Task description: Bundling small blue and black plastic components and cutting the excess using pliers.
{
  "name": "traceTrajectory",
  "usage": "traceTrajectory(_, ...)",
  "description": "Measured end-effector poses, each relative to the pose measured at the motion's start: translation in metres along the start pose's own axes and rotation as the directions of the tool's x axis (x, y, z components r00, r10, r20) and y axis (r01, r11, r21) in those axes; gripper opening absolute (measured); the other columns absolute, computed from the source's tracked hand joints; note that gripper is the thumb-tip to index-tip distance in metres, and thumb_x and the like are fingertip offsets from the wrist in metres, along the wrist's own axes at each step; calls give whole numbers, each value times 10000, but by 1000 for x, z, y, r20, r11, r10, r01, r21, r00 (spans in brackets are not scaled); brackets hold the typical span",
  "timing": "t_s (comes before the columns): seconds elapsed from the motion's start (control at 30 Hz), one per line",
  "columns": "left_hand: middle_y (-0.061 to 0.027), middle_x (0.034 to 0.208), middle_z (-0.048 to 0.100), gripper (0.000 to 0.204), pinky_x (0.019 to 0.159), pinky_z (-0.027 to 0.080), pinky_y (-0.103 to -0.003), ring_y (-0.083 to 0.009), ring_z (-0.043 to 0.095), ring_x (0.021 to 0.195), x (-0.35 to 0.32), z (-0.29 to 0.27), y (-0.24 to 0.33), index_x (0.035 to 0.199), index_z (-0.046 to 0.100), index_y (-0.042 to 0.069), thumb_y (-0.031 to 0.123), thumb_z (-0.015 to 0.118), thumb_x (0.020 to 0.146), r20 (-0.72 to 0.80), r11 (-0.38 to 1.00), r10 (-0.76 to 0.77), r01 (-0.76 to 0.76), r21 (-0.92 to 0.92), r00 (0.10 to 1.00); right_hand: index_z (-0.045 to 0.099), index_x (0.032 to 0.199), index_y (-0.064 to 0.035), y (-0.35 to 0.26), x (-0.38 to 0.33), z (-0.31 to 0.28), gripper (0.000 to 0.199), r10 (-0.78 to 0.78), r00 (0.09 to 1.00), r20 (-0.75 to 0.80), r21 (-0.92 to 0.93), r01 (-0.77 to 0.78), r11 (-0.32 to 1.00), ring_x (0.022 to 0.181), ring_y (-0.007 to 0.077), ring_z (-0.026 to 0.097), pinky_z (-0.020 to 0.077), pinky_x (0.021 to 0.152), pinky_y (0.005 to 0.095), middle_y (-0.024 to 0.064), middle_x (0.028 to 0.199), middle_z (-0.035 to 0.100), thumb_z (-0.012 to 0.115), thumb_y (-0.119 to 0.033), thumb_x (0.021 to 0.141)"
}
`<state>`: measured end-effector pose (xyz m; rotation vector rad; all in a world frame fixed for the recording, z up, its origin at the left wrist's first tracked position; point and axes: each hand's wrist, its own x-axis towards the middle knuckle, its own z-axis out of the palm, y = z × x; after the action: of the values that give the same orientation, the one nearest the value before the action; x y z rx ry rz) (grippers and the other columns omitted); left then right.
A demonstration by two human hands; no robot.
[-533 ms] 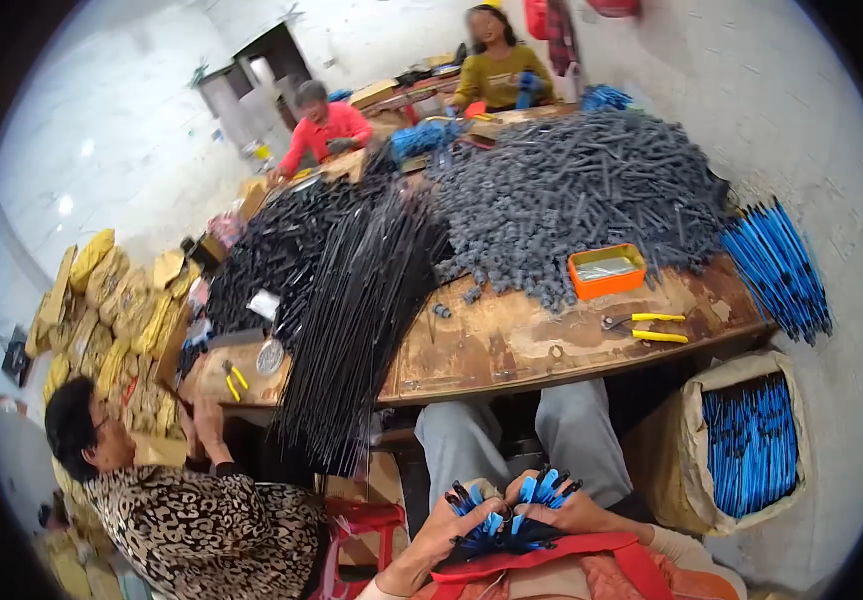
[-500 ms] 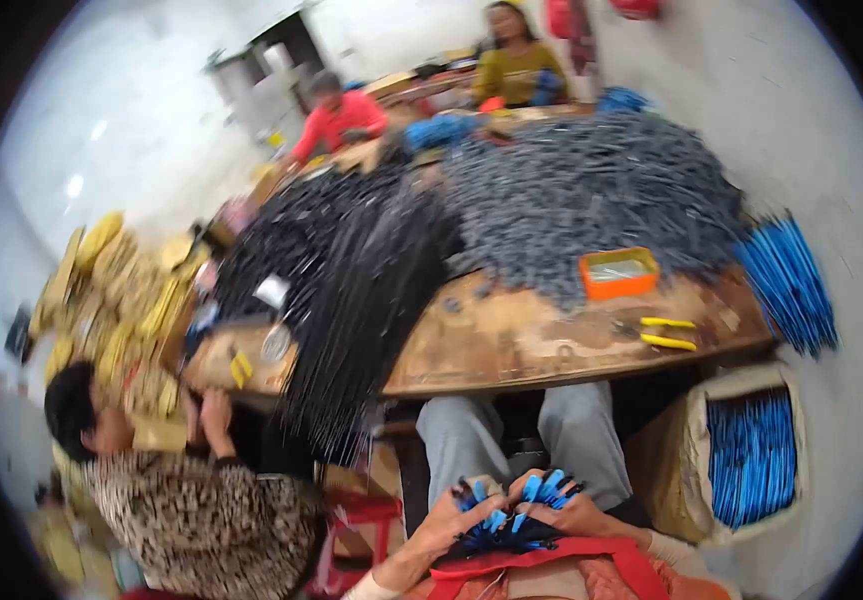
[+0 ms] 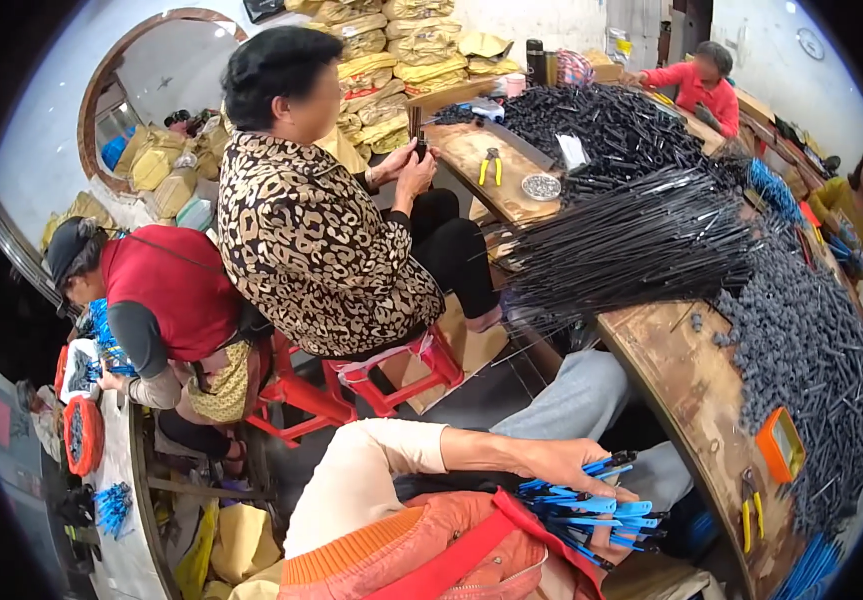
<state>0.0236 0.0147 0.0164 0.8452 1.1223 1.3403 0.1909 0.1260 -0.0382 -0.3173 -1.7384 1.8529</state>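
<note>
Over my lap is a bundle of thin blue strips with black ends point(image 3: 556, 503); their exact kind is not clear. My left hand point(image 3: 569, 464) reaches across the top of the bundle with its fingers closed round it. Lower down, my right hand point(image 3: 608, 546) shows only in part among the strips, its fingers curled against them. The rest of that hand is hidden behind the bundle and my red-trimmed clothing point(image 3: 491, 540).
A wooden table point(image 3: 676, 365) stands close by, bearing long black rods point(image 3: 631, 240), grey pieces point(image 3: 791, 340), an orange box point(image 3: 779, 445) and yellow-handled pliers point(image 3: 751, 510). A person in a patterned jacket point(image 3: 311, 240) sits on a red stool point(image 3: 391, 375); another bends over a counter further left.
My view has swung to the left, bringing the seated neighbour and the left counter into sight. The blue strips, earlier in two bunches, now appear gathered together between my hands.
</note>
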Motion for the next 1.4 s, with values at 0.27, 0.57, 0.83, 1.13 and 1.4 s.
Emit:
traceTrajectory(0.27,-7,781,624,215,646,446,-244,-70,567,722,-6,-13,3,907,618,44,257,636,939,17,977,-215,215,4,977,595,1024,-44,-14,-1,12,151,116,993,3,-104,-115,988,953,185,579,456,848,283,73,1005,574,635,-64,880)
traceTrajectory(0.57,-68,739,634,106,671,474,-264,-141,605,703,20,5,26,849,601,-8,66,598,924,14,964,-257,255,74,966,551,1078,-19,-42,0,-1,131,127,992,17,65,-128,990,929,148,572,452,857,295,62,969,579,558,-67,957)
traceTrajectory(0.83,-64,813,643,173,663,466,-242,-124,616,749,33,-7,14,916,597,2,174,614,927,86,941,-313,321,-110,946,561,1080,-1,-10,24,-34,183,183,902,390,406,-347,845,992,151,603,451,908,299,66,1002,619,582,-130,951)
traceTrajectory(1.13,-79,857,657,253,680,503,-266,-159,639,776,60,-20,-1,938,622,9,257,665,909,6,899,-411,406,-166,912,578,1092,-13,18,28,-38,231,233,936,265,593,-349,725,979,156,613,476,864,300,73,1014,644,615,-189,946)
traceTrajectory(1.4,-92,869,659,337,718,512,-307,-194,641,784,88,-22,-10,992,640,4,325,680,896,-23,930,-353,348,-120,935,593,1093,3,31,38,-50,220,294,950,108,697,-283,659,919,171,640,493,831,302,82,982,653,618,-155,942)
